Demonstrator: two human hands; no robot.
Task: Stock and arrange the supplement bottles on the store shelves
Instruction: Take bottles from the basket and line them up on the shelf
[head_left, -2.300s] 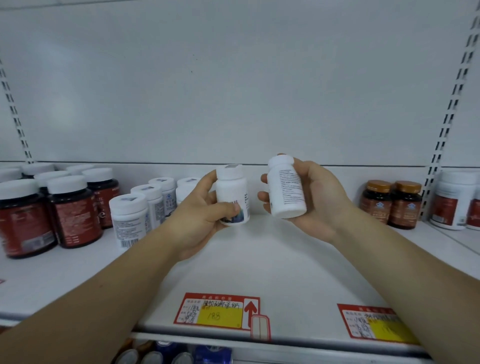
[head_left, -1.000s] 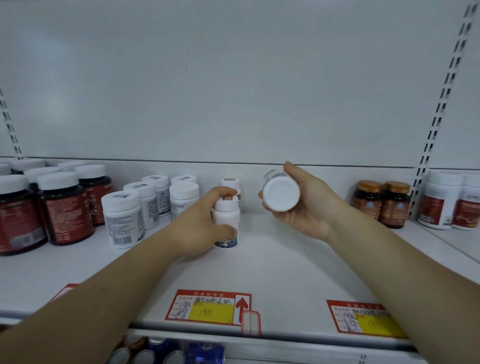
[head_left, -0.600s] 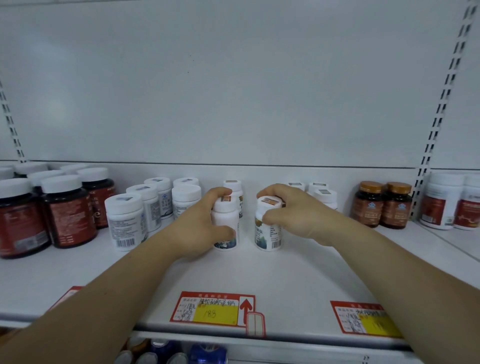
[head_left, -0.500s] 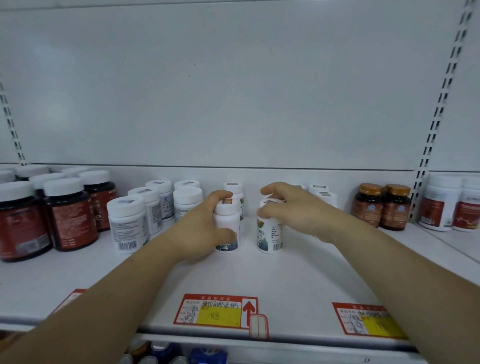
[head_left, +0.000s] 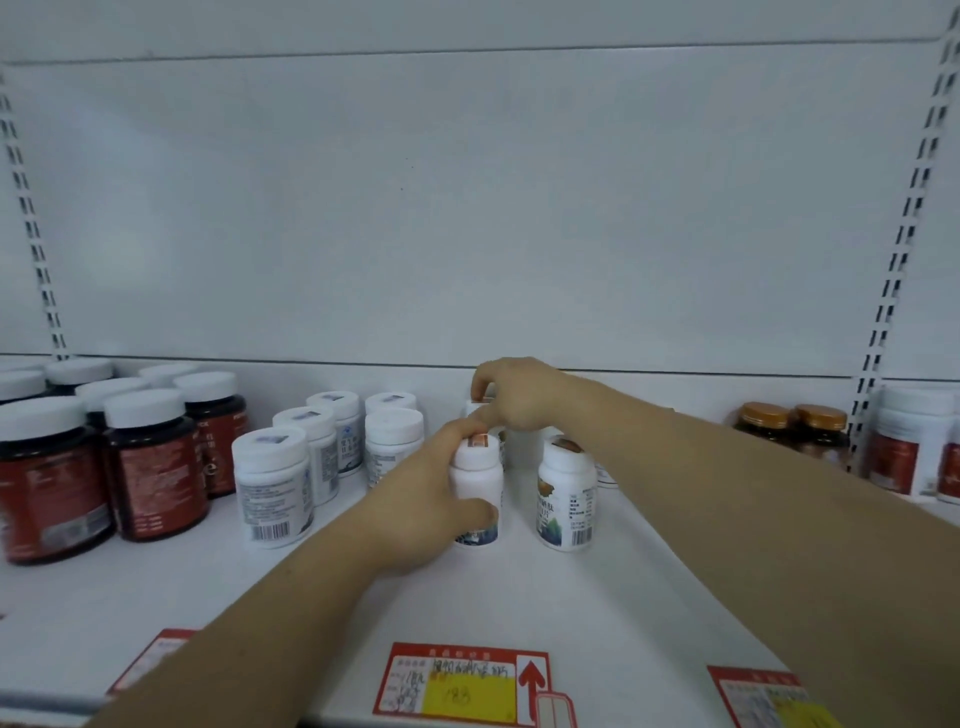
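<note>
Two small white supplement bottles stand upright side by side on the white shelf (head_left: 597, 613). My left hand (head_left: 421, 509) grips the left bottle (head_left: 477, 478) around its body, thumb in front and fingers over the cap. The right bottle (head_left: 566, 493) stands free next to it. My right hand (head_left: 511, 395) reaches over both to a third white bottle (head_left: 480, 408) at the back and pinches its cap; most of that bottle is hidden behind the front one.
Several white barcode bottles (head_left: 272, 480) and dark red-labelled jars (head_left: 150, 462) fill the shelf's left side. Brown gold-capped jars (head_left: 789, 428) and white red-labelled bottles (head_left: 909, 441) stand at the right. Red and yellow price tags (head_left: 462, 686) line the front edge.
Both bottles were set down on the shelf. My right hand has let go of its bottle and moved back to the rear bottle's cap. My left hand still holds its bottle.
</note>
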